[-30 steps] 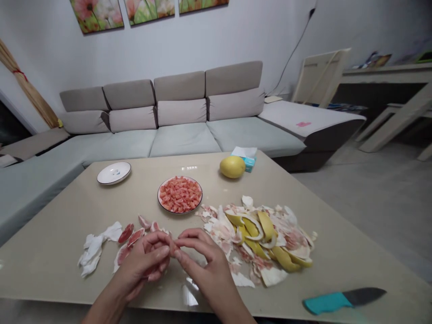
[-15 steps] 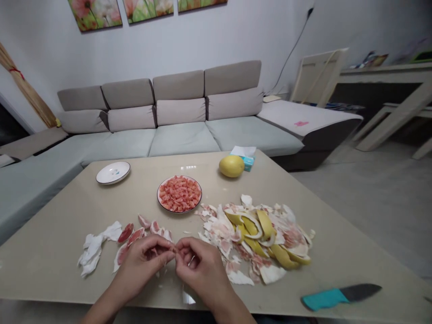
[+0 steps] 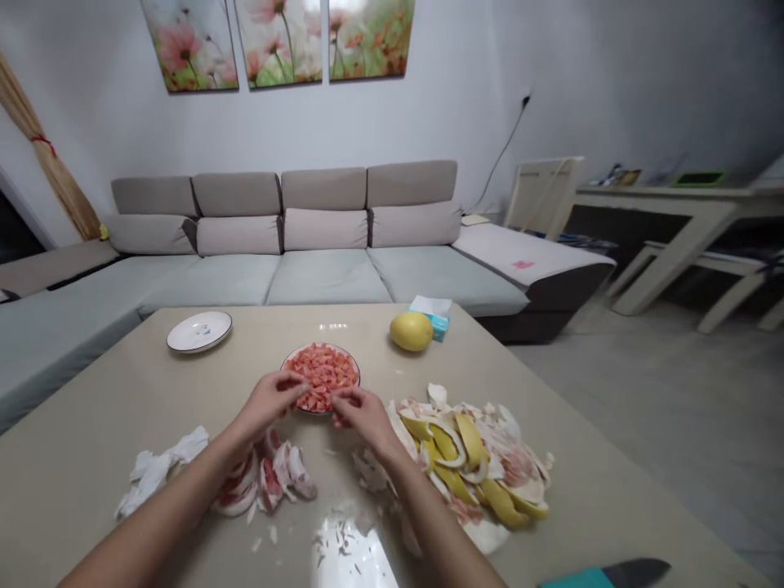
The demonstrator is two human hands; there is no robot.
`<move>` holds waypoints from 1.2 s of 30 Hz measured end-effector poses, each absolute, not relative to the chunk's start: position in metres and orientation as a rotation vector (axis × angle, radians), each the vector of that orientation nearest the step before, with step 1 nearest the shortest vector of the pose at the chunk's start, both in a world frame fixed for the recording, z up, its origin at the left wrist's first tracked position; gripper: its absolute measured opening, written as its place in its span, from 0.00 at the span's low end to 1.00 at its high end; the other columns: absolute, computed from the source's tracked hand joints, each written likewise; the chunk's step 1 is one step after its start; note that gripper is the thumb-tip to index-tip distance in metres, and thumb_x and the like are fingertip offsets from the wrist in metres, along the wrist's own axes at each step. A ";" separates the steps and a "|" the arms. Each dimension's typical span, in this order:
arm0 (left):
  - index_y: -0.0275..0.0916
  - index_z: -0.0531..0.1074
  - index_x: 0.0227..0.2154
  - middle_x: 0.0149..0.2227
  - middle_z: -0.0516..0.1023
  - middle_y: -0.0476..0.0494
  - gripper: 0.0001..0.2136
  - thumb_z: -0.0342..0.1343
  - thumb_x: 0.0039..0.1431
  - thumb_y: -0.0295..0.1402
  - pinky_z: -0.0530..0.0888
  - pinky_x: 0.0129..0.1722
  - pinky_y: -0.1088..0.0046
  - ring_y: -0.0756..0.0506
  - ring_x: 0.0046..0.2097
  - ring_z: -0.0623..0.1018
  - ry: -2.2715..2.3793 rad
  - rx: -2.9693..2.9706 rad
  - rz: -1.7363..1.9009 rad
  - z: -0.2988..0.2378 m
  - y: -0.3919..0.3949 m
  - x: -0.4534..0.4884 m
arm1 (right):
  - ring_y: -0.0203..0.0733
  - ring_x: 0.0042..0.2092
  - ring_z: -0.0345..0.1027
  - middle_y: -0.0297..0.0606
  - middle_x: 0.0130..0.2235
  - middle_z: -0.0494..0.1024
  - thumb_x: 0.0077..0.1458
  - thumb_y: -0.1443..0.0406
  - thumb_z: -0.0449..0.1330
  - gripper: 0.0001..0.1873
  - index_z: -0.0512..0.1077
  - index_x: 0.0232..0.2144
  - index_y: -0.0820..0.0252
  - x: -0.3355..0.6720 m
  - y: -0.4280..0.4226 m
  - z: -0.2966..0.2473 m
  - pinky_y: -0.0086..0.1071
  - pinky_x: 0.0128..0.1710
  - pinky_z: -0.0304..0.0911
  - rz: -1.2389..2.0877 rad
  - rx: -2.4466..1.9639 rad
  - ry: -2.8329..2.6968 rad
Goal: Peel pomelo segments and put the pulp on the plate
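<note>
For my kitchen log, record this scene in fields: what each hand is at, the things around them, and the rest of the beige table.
Left hand: over the round dark-rimmed plate, any held piece hidden
Right hand: at that plate's near edge, any held piece hidden
Things: diced pink pomelo pulp on the plate; pale pink membrane scraps below the hands; yellow-and-white peel heap to the right
Rest: whole yellow pomelo; small white plate; crumpled white tissue; teal-handled knife

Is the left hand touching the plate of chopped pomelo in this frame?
Cannot tell. The head view shows the left hand reaching over the rim of the plate of chopped pomelo from above, so neither contact nor a gap shows plainly.
</note>
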State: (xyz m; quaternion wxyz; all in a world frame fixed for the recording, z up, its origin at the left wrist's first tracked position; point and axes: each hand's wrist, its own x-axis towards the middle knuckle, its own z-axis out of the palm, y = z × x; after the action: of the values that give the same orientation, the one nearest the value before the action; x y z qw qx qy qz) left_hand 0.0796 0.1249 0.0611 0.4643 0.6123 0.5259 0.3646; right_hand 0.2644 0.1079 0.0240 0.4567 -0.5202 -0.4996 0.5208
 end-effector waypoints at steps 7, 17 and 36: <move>0.38 0.70 0.50 0.52 0.73 0.40 0.15 0.55 0.63 0.36 0.76 0.46 0.57 0.40 0.48 0.76 1.369 1.490 0.867 0.057 0.226 0.099 | 0.46 0.48 0.71 0.42 0.53 0.71 0.63 0.61 0.58 0.15 0.69 0.51 0.59 0.259 0.185 0.034 0.44 0.46 0.70 0.934 -1.506 -1.461; 0.36 0.69 0.50 0.49 0.75 0.40 0.15 0.55 0.63 0.37 0.77 0.41 0.60 0.43 0.43 0.78 1.156 0.975 0.926 0.057 0.182 0.080 | 0.47 0.37 0.73 0.40 0.33 0.80 0.58 0.62 0.57 0.11 0.78 0.34 0.61 0.275 0.116 0.041 0.36 0.36 0.69 0.750 -1.425 -1.475; 0.34 0.74 0.39 0.33 0.75 0.44 0.08 0.53 0.64 0.34 0.75 0.44 0.70 0.48 0.37 0.77 0.710 0.741 0.932 0.081 0.006 0.085 | 0.34 0.25 0.63 0.36 0.32 0.71 0.53 0.68 0.60 0.06 0.75 0.35 0.58 0.227 -0.027 0.038 0.26 0.22 0.58 0.849 -1.105 -1.409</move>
State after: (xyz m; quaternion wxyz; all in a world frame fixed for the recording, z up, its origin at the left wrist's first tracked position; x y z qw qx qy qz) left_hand 0.0850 0.0060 0.0814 0.7692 0.3417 0.3274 0.4293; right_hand 0.2269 -0.0274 0.0384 0.5480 -0.4663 -0.5949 0.3584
